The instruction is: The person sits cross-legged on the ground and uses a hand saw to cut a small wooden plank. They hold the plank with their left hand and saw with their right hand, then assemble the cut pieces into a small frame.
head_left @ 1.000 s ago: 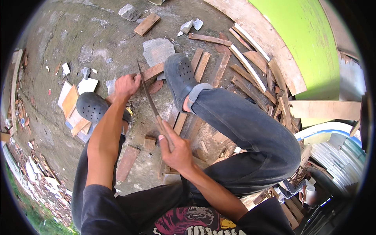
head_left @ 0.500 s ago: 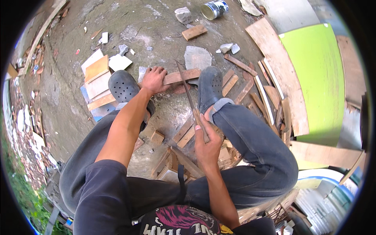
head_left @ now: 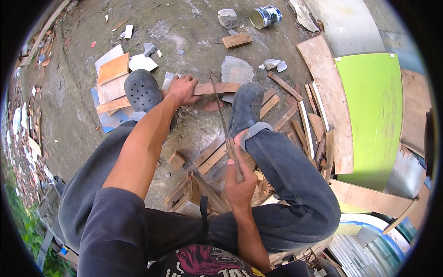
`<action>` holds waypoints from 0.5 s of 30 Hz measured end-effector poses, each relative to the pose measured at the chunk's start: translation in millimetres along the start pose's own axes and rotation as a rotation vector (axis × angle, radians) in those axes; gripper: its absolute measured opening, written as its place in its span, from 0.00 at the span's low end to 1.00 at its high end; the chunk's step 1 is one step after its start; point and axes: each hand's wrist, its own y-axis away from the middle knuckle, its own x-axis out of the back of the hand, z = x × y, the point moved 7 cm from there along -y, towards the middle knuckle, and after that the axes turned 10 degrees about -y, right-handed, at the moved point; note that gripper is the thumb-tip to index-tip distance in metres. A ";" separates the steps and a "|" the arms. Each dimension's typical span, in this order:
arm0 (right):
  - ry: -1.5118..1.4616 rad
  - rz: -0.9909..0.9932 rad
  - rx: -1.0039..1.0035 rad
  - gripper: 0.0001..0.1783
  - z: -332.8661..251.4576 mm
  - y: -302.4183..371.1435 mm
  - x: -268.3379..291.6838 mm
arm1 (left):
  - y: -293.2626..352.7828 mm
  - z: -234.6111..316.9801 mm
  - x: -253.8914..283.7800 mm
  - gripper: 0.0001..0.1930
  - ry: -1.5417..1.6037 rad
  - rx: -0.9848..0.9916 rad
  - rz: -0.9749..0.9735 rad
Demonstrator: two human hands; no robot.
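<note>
My left hand (head_left: 183,89) is closed over a flat wooden strip (head_left: 217,88), pressing it down near my left clog (head_left: 143,91). The strip's right end reaches my right clog (head_left: 248,107). My right hand (head_left: 241,183) grips the wooden handle of a long, narrow-bladed hand tool (head_left: 221,115), its thumb along the handle. The dark blade, seen almost edge-on, points away from me and crosses the strip to the right of my left hand. Its pointed tip lies past the strip's far edge. Whether the blade touches the wood, or has teeth, I cannot tell.
A flat stone slab (head_left: 236,70) lies beyond the strip. Between my legs are loose wood offcuts (head_left: 213,157). Boards (head_left: 110,87) are stacked at left; a green panel (head_left: 369,115) and a long plank (head_left: 327,101) lie at right. A tin can (head_left: 265,17) lies far off.
The whole view has shifted slightly. My left hand still holds the strip down, and the blade still crosses it in my right hand's grip, with little visible movement.
</note>
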 end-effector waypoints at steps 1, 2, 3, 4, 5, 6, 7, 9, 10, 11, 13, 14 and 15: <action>-0.019 0.010 0.006 0.23 4.1 0.8 3.5 | 1.3 0.7 0.9 0.27 0.023 0.019 -0.024; -0.038 0.020 0.011 0.23 6.5 1.0 6.4 | 2.8 1.7 1.8 0.27 0.047 0.038 -0.048; -0.026 0.025 0.031 0.23 5.8 -0.2 6.7 | 4.2 0.3 1.8 0.27 0.069 0.058 -0.074; -0.015 0.030 0.051 0.23 4.9 -2.3 6.3 | 2.7 -1.0 2.7 0.27 0.069 0.056 -0.080; -0.003 0.035 0.071 0.23 4.1 -4.3 4.9 | -0.3 -2.8 3.2 0.28 0.069 0.054 -0.086; -0.014 0.032 0.071 0.23 5.5 -6.6 2.9 | -2.6 -3.4 3.0 0.28 0.071 0.052 -0.091; -0.026 0.029 0.070 0.23 7.9 -9.1 0.7 | -2.2 -3.0 3.2 0.28 0.080 0.049 -0.084; -0.026 0.025 0.084 0.23 12.6 -10.9 -2.8 | 0.5 -1.3 3.3 0.28 0.101 0.045 -0.073; -0.014 0.025 0.097 0.23 15.0 -10.9 -4.8 | 0.4 -1.0 3.4 0.28 0.107 0.047 -0.073; -0.003 0.026 0.111 0.23 15.6 -11.0 -6.4 | -0.3 -0.6 4.2 0.27 0.113 0.047 -0.073; -0.001 0.019 0.052 0.23 18.2 -11.9 -11.3 | 1.5 -2.7 2.7 0.27 0.117 0.053 -0.067; 0.001 0.018 0.022 0.23 19.3 -12.4 -13.3 | 1.7 -3.6 1.6 0.27 0.117 0.054 -0.060; 0.010 0.019 0.023 0.23 18.4 -12.7 -14.7 | 1.2 -3.4 1.2 0.27 0.117 0.053 -0.052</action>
